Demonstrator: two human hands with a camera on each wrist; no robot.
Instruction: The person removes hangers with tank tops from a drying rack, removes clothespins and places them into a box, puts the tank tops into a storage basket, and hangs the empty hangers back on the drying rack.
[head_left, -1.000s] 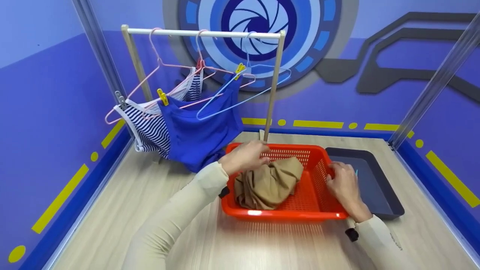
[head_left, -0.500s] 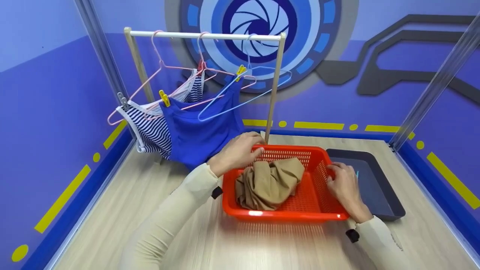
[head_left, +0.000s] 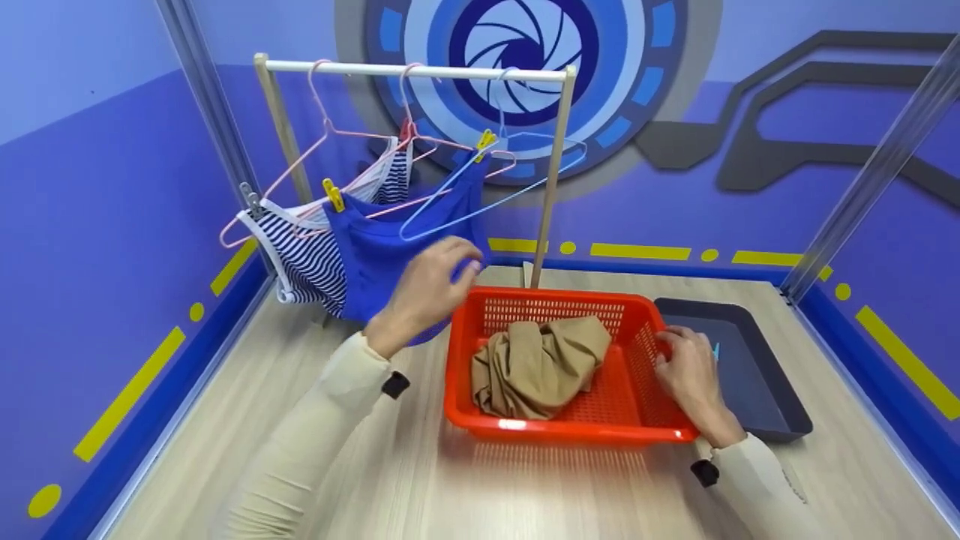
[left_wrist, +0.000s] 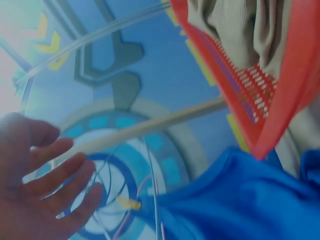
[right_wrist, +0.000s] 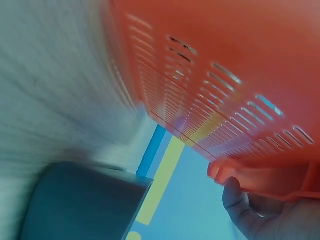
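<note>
My left hand [head_left: 433, 281] hovers in front of the blue top [head_left: 386, 255], its fingers loosely bent and holding nothing. In the left wrist view its fingers are spread apart, away from the cloth. My right hand [head_left: 688, 371] grips the right rim of the red plastic basket [head_left: 555, 431]; the right wrist view shows the thumb [right_wrist: 234, 195] against the rim. A crumpled tan cloth [head_left: 536, 367] lies in the basket's left half. Yellow clothespins [head_left: 333, 195] fasten the blue top to a pink hanger. A light blue hanger [head_left: 450, 223] hangs bare in front of it.
A wooden drying rack [head_left: 559, 172] stands behind the basket. On it also hangs a striped top [head_left: 300, 255] with a grey clothespin [head_left: 251, 199]. A dark grey tray [head_left: 750, 375] sits to the right, with a small light-blue item [head_left: 716, 351] partly hidden by my hand.
My left hand has moved left and up from over the basket to in front of the blue top. The right hand stays on the basket rim; the basket and tan cloth keep their places.
</note>
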